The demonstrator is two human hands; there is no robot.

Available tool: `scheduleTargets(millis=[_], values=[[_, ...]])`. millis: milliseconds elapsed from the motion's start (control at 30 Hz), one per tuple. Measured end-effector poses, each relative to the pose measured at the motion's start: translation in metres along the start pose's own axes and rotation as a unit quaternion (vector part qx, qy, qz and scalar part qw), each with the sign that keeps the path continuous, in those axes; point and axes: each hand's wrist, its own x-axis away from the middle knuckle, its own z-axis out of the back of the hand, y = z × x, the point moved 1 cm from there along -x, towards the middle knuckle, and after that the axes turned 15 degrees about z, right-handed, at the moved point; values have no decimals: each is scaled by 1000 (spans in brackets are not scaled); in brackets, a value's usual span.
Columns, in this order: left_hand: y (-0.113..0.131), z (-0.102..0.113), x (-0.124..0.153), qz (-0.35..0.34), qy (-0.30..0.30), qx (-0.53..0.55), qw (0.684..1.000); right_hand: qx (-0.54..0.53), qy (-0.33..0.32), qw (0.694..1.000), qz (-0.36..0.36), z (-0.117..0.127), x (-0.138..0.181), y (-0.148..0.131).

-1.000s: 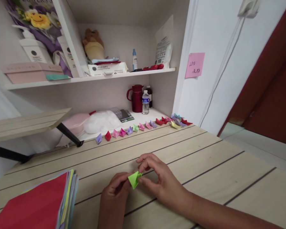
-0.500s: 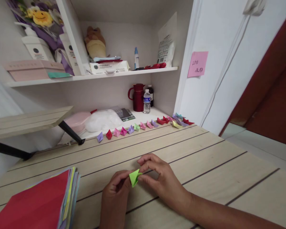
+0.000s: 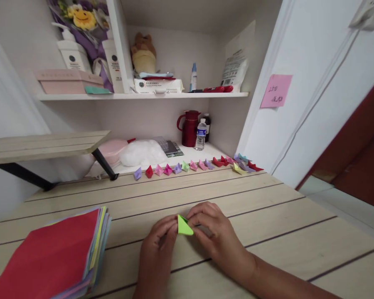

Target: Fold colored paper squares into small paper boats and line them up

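Paper folded into a small green wedge point(image 3: 184, 226) is pinched low over the near middle of the desk point(image 3: 268, 207). The left hand point(image 3: 158, 245) grips its left corner and the right hand point(image 3: 216, 236) its right side, probably to keep the creases tight. Stacked coloured sheets point(image 3: 56, 257) lie near left; tiny folded pieces point(image 3: 193, 166) line the far edge under a cluttered shelf point(image 3: 81, 96).

The single head-worn camera looks forward and down, close over the pale wooden slatted desk point(image 3: 268, 199), facing its far edge and the white wall shelf point(image 3: 81, 96) beyond.
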Motion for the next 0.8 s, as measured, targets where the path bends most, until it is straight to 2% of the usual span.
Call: scheduleTargets(millis=[167,333,433,633,800], values=[[2,-4,4,43,-93,4,995,36,-33,999,4,-3,0,1],[1,-8,1,43,-136,44,989,48,-9,999,14,-4,2,3],[1,-8,0,78,-120,70,987,45,-6,999,17,-4,3,4],[4,-9,3,101,-85,96,987,10,-15,1000,8,-3,4,6],[9,-6,4,119,-65,111,984,-108,-28,993,-37,0,3,8]])
